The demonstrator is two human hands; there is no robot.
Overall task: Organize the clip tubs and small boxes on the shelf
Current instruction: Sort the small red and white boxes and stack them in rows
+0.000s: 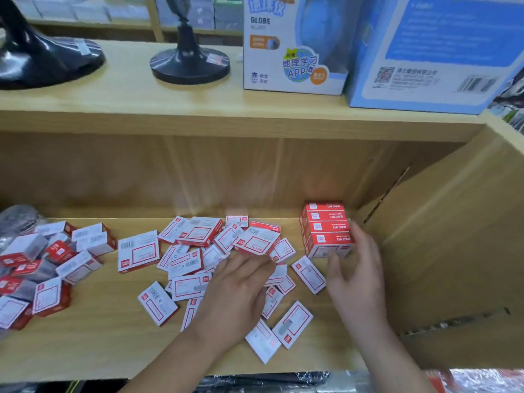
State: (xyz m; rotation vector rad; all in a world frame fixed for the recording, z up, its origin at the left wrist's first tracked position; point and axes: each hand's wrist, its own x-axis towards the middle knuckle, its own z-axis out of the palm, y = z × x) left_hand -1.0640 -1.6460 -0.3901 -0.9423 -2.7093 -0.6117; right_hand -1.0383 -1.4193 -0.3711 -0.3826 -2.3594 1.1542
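"Red-and-white small boxes (293, 324) lie at the front edge of the wooden shelf (99, 336). Which way are they pointing?"

"Every way. Most lie flat with the white label face up, and their long axes don't agree. The scatter runs from the front edge back past the middle, and a second heap sits well off to the left."

"And the hands?"

"The left hand (241, 287) lies palm down on the middle of the scatter. Its grip is spread, with the fingers laid fairly straight across the boxes and pinching none that I can see. The right hand (357, 268) is further right and a little deeper in. Its grip is curled round the stack (323, 225), thumb at the front lower corner and fingers along the right side."

"Where does the stack stand?"

"In the back right corner, near the side wall (439, 236), with red faces forward and its layers running left to right."

"So what does the next move turn on?"

"In my judgement, the loose boxes lie directly under the left hand and just beyond its fingertips, so that hand is nearer. Each one would need turning so its long axis runs left to right, then carrying rightward to the stack."

"And above?"

"On the upper board stand a black stand base (190, 65), a globe box (283, 52) and a blue carton (433, 66)."
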